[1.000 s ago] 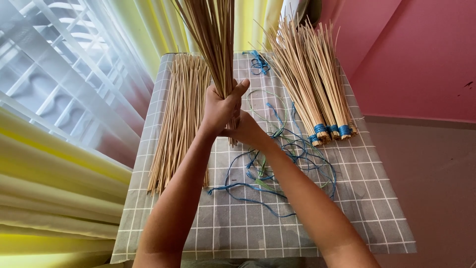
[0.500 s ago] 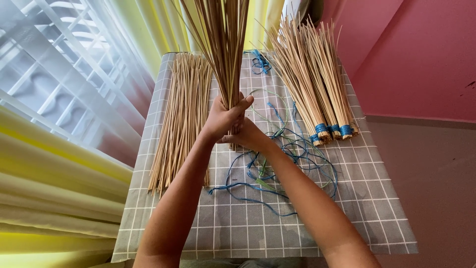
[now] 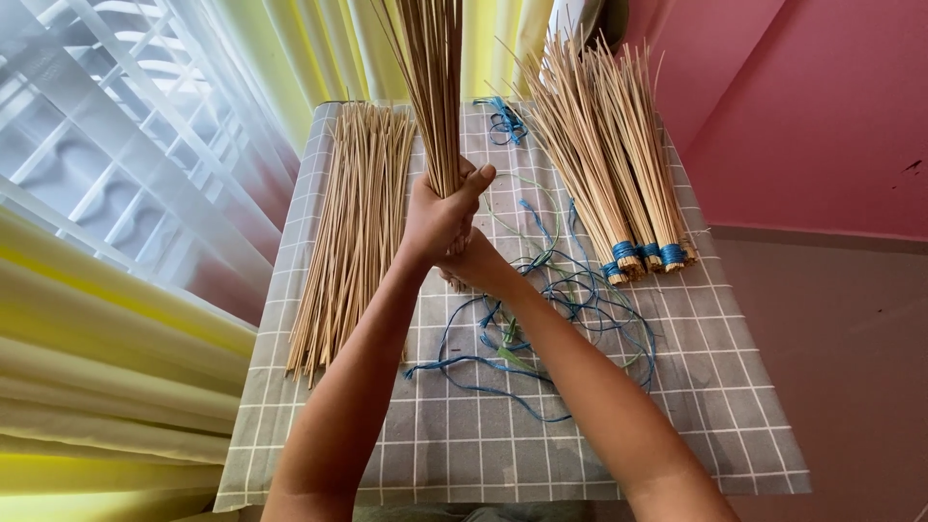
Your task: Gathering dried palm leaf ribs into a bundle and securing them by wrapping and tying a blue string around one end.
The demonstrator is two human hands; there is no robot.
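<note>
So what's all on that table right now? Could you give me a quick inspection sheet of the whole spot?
Surface: table under a grey checked cloth.
Job's things: upright bundle of thin sticks, gripped at its lower end.
Clutter: loose sticks lying at left; tied bundles with blue-wrapped ends at right; tangled blue and green strings in the middle.
Grippers: left hand closed round the bundle; right hand just below it, grip hidden.
Cables: nothing seen.
Surroundings: yellow curtain, window grille, pink wall.
</note>
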